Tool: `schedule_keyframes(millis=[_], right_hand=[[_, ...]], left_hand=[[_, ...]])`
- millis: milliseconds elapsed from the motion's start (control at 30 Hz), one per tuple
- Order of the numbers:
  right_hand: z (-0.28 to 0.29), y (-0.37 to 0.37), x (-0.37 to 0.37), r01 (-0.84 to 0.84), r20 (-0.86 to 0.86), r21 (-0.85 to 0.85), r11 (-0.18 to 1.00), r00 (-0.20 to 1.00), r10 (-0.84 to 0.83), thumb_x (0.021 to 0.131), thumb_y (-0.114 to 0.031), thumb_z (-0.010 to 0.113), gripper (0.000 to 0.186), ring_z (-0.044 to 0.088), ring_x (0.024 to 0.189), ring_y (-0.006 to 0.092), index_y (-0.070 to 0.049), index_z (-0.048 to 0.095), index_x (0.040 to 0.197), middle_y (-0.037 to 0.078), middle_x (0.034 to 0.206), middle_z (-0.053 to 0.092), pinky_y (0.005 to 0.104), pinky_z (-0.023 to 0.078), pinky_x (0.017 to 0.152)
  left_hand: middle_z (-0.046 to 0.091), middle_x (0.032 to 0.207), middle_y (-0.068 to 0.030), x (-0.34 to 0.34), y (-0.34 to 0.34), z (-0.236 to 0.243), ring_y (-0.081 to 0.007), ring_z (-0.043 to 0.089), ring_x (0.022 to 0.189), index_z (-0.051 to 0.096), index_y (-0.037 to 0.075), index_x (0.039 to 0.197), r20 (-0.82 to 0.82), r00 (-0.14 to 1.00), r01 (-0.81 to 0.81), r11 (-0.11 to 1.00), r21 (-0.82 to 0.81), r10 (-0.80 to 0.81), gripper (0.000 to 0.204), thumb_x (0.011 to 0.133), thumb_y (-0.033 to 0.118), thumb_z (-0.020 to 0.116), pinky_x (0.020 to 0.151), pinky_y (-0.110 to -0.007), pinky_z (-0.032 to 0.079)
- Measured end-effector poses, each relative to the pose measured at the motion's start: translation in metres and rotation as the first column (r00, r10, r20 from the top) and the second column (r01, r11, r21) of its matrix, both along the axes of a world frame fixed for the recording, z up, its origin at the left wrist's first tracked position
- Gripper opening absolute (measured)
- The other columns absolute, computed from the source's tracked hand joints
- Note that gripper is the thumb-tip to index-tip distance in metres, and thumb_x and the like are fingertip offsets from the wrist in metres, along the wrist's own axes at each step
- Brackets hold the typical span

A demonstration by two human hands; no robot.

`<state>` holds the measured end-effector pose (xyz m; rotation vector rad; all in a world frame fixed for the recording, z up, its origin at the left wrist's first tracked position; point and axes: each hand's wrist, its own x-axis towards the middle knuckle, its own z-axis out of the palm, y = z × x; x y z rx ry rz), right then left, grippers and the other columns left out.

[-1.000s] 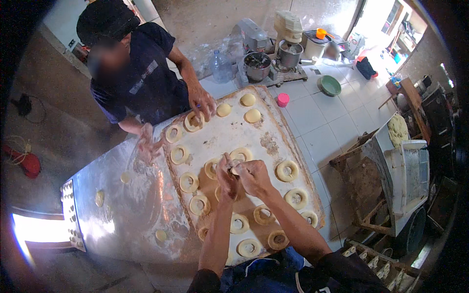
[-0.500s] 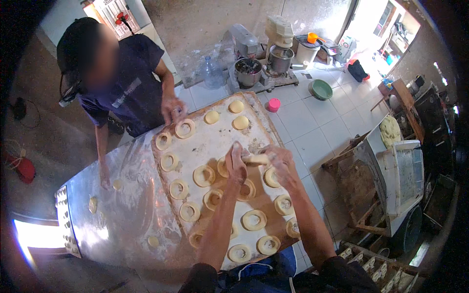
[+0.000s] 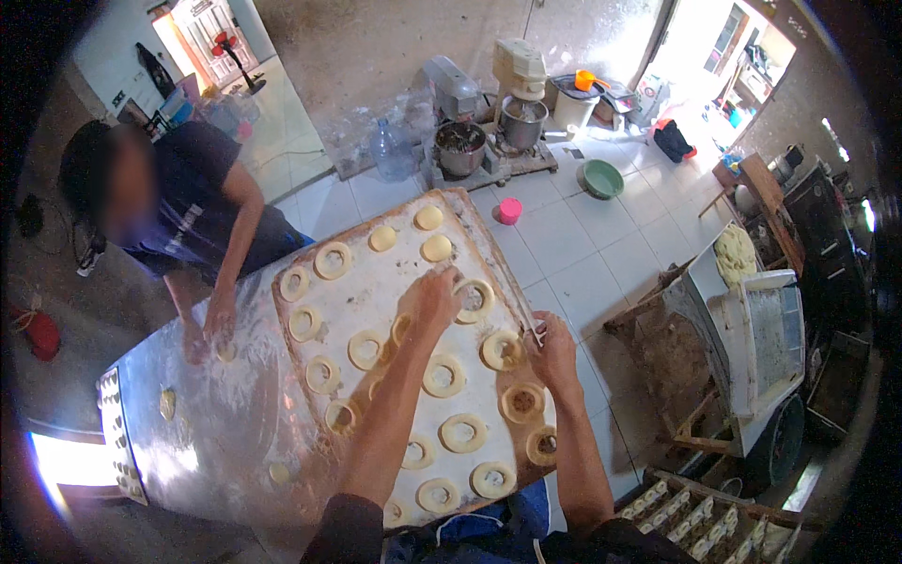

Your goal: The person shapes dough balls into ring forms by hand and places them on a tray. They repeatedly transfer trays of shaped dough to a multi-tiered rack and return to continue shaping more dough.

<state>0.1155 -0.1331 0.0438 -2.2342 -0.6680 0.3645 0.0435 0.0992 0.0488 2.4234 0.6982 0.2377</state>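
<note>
My left hand [image 3: 435, 299], its fingers drawn together, is against the left side of a flat dough ring [image 3: 473, 301] on the floured board [image 3: 366, 244]. A round dough ball [image 3: 437, 247] lies just beyond its fingertips. By the board's right edge, my right hand [image 3: 552, 350] has curled fingers; whatever may be in them is hidden. Near it lies another dough ring [image 3: 502, 350]. Several more rings, including a ring [image 3: 443, 376] between my forearms, cover the board. Two dough balls [image 3: 382, 238] [image 3: 428, 218] rest at its far end.
At the left, a co-worker's hands [image 3: 214, 331] work over a dough piece on the metal table [image 3: 235, 404]. Two stand mixers [image 3: 460, 146] [image 3: 523, 122], a pink container [image 3: 509, 210] and a green basin [image 3: 601, 179] stand beyond. A dough mass [image 3: 738, 254] sits at right beside a white crate [image 3: 770, 338].
The dough ring that hung between my hands now lies flat on the board. My hands have moved apart, the right toward the board's edge. The co-worker's hands have come together over the metal table.
</note>
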Motion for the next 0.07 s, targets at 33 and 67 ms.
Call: schedule_keyframes(millis=[33, 67], right_hand=[[-0.0027, -0.0055, 0.0012, -0.031, -0.018, -0.053, 0.998, 0.999, 0.03, 0.077, -0.014, 0.071, 0.047, 0.062, 0.091, 0.0356, -0.004, 0.057, 0.121, 0.02, 0.103, 0.062, 0.046, 0.048, 0.08], [-0.0053, -0.0075, 0.0028, -0.104, -0.054, -0.062, 0.993, 0.993, 0.101, 0.075, -0.021, 0.077, 0.054, 0.062, 0.091, 0.0342, -0.007, 0.057, 0.123, 0.022, 0.108, 0.064, 0.0457, 0.048, 0.081]], left_hand=[[0.069, 0.102, -0.0179, -0.0001, -0.0028, -0.0008, -0.0345, 0.066, 0.097, 0.062, 0.004, 0.108, 0.013, 1.0, 0.004, 1.0, 0.017, -0.004, 0.035, 0.083, 0.027, 0.069, 0.086, -0.043, 0.051], [0.069, 0.107, -0.0156, 0.0002, -0.0068, -0.0019, -0.0276, 0.065, 0.103, 0.063, 0.006, 0.108, -0.005, 0.999, -0.033, 0.997, 0.07, 0.034, 0.036, 0.081, 0.028, 0.071, 0.089, -0.041, 0.051]])
